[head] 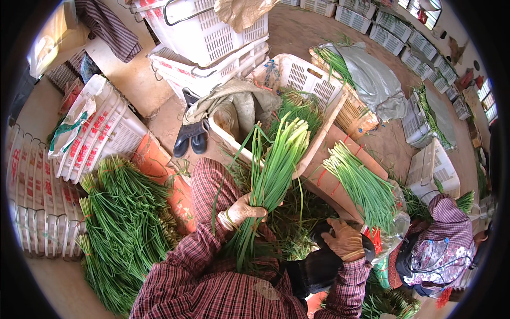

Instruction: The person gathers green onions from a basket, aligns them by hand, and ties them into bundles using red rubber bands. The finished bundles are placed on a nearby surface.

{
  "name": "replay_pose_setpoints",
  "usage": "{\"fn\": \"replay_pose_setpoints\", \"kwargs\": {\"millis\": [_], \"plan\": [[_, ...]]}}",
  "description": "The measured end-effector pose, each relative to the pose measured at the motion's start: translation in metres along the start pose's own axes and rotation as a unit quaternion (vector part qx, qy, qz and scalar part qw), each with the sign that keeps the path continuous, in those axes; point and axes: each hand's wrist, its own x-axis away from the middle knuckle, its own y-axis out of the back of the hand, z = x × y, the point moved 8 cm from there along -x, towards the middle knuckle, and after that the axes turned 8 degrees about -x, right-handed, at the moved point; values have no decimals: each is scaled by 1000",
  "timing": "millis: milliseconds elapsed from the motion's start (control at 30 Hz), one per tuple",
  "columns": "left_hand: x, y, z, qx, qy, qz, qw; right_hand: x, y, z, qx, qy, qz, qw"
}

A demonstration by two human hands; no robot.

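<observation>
A bunch of long green garlic chives, with pale stem ends pointing up and away, is held in my gloved left hand, its fingers closed round the leaves. Over my knee at the right is my gloved right hand, fingers bent and somewhat apart, with nothing visible in it. Beyond it, a second bundle of chives lies on a brown board with red ties along it. Red strips hang near my right hand. A white plastic crate in front holds more chives and a grey cloth.
Tied chive bundles are piled at my left beside stacked crates. Black boots stand beyond my knee. More white crates are stacked ahead. A covered crate stands beyond the board. Another person sits at the right.
</observation>
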Motion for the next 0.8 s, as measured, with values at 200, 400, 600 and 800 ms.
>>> {"fn": "replay_pose_setpoints", "kwargs": {"millis": [200,400,600,800], "plan": [[-10,-26,-1,-67,-38,-74,994,-40,14,130,-235,167,-205,935],[-9,-27,-9,-149,-113,-111,976,-46,-7,159,-183,190,-236,935],[-13,-29,1,-121,-67,-83,987,-7,-11,194,-325,272,100,900],[-15,-49,3,-72,-80,-41,993,-22,78,198,-36,275,-171,945]]}}
